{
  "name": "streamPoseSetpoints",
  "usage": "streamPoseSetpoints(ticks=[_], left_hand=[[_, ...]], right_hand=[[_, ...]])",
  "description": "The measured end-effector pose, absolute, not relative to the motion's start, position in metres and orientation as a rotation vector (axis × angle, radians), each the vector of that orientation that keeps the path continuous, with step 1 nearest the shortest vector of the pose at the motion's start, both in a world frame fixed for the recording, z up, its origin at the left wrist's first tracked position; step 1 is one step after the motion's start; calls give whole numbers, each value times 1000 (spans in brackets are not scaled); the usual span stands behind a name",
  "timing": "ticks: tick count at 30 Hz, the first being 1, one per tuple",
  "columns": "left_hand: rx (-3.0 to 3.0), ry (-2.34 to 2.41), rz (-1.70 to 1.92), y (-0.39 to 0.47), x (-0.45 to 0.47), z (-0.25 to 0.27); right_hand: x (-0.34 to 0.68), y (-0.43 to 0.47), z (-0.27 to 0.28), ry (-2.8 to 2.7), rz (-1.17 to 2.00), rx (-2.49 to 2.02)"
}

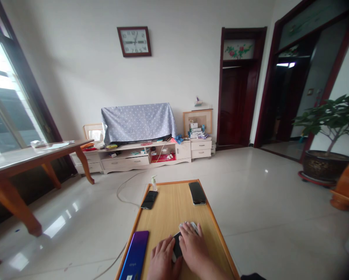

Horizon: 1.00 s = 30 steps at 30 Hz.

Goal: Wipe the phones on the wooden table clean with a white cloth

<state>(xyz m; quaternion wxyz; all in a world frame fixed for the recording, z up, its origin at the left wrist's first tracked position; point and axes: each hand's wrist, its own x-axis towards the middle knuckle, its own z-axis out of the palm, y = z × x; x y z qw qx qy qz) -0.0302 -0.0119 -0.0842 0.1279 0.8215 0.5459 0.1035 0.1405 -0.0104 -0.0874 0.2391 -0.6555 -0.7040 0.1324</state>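
A dark-screened smartphone with a pale edge [177, 245] lies slanted on the small wooden table [165, 217], largely covered by my hands. My left hand [162, 256] grips its left side, with the fingers curled along the edge and the thumb low. Across its upper part rests my right hand [194, 249], fingers close together and bent over something white [195, 226]. Whether that is a cloth or the phone's own end, I cannot tell. Left of my hands is a blue-purple phone [135, 254], back up. Two black-screened phones [149, 200] [197, 193] lie at the far end.
A small pump bottle [154, 182] stands at the table's far left corner. A cable [118, 194] runs over the tiled floor on the left. Beyond are a low white cabinet [127, 162], a larger wooden table [81, 157] and a potted plant [326, 165].
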Motion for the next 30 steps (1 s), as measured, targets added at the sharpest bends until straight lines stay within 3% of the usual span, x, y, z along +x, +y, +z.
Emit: streamPoseSetpoints(ticks=[30], left_hand=[[2433, 1551, 337, -8, -34, -90]], right_hand=[[157, -44, -103, -1969, 411, -1797]])
